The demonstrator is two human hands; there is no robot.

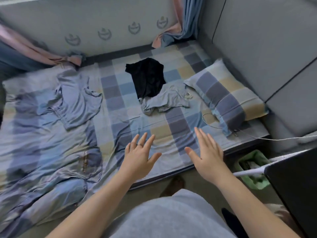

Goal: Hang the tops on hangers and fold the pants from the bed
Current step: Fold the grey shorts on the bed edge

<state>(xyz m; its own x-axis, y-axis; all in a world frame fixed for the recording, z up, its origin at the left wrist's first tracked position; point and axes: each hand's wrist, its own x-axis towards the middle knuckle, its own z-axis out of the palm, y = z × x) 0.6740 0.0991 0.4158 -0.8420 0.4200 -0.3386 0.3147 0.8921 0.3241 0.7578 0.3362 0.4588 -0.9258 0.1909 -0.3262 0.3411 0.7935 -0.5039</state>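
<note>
Both hands out over the near edge of the bed with the blue, grey and yellow checked sheet (pixel 130 107), palms down, nothing in them. Left hand (pixel 139 157), ring on one finger, has its fingers spread; right hand (pixel 208 155) is flat with fingers loosely together and thumb out. Cannot tell if either is touching the sheet or hovering just above. Clothes lie beyond the hands, toward the wall: a crumpled black garment (pixel 147 77) mid-bed, with a pale blue-grey rumpled garment (pixel 164 99) touching its near corner and partly overlapping it. Pale one is nearer, ahead between the two hands, slightly closer to the right; its long axis runs roughly left-right. Black one runs away from the person, toward the wall. A third flat pale blue top (pixel 77 98) lies well apart to the left on the bunched checked duvet (pixel 42 143), on the left hand's side. Checked pillow (pixel 228 95) at right, a thin white cable (pixel 257 137) near it. No hangers visible. Judging by this, nothing is hung or folded yet; next reach likely goes forward to the pale garment.
</note>
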